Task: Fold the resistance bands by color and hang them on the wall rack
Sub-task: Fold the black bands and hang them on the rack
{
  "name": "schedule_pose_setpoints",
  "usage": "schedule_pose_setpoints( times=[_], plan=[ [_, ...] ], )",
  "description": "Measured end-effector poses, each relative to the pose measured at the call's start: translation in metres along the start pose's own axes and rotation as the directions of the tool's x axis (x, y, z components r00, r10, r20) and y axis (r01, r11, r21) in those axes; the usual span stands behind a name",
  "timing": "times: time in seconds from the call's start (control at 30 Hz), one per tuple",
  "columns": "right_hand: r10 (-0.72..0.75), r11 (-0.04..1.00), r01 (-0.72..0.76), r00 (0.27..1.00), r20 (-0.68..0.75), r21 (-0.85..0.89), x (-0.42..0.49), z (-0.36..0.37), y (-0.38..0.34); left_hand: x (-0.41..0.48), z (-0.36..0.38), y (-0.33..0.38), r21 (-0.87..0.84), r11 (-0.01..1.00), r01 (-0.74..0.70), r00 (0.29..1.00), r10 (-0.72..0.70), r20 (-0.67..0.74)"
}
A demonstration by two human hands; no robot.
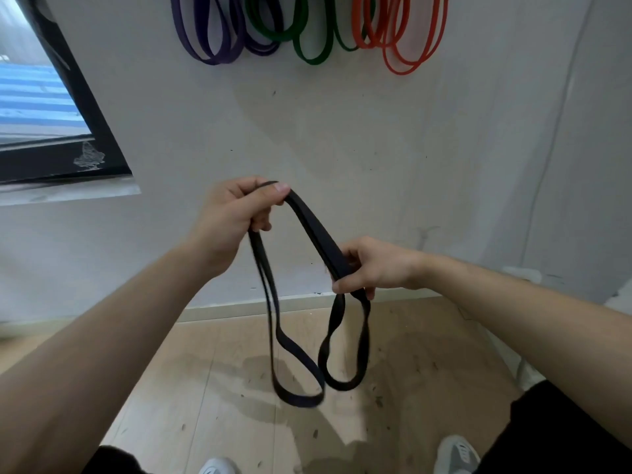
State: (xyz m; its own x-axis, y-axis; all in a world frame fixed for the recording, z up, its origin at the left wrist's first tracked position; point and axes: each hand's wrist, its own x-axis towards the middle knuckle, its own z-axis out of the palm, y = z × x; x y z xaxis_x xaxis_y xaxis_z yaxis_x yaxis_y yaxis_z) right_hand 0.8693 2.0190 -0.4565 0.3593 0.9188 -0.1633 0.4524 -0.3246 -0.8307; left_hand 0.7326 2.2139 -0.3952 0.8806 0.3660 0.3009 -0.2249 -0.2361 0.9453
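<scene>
I'm holding the black band (314, 230) up in front of the wall (342, 138), below the colours already hung. My left hand (232, 213) is clenching round one bend of it, thumb pressing the strap down onto the forefinger; my right hand (372, 268) is grasping the doubled run lower and further right, fingers curling under it. The stretch between the two hands is lying two layers thick and fairly taut; I judge that to be the reason for the grip, pinning the layers flat so they are not sliding apart. Below each hand a loop is dangling free above the floor (222, 388); the two loops are meeting near their lowest points, touching or merely crossing I cannot tell. The band is hanging wholly from my hands, meeting neither wall nor floor; the fold looks part done, with those loose loops not yet gathered in.

Overhead the purple bands (212, 59), the green bands (313, 59) and the orange bands (356, 29) are hanging in looped bunches, sorted by colour and overlapping at their edges; whatever is carrying them is sitting above the top of the view, so I'm not seeing a free hook. I'm expecting the springy strap to uncoil if either grip slackens.
</scene>
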Motion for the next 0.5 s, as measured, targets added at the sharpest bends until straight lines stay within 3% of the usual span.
schedule_pose_setpoints(
  times=[0.17, 0.5],
  plan=[
    [0.019, 1.0, -0.019, 0.998, -0.054, 0.005, -0.007, -0.012, 0.001, 0.0, -0.022, -0.009, 0.035, 0.999, 0.025, 1.0, -0.025, 0.004],
    [-0.102, 0.981, 0.14, 0.96, -0.259, 0.132, -0.026, -0.03, -0.017, -0.004, -0.04, -0.023, 0.268, 0.955, 0.125, 0.953, -0.191, 0.234]
  ],
)
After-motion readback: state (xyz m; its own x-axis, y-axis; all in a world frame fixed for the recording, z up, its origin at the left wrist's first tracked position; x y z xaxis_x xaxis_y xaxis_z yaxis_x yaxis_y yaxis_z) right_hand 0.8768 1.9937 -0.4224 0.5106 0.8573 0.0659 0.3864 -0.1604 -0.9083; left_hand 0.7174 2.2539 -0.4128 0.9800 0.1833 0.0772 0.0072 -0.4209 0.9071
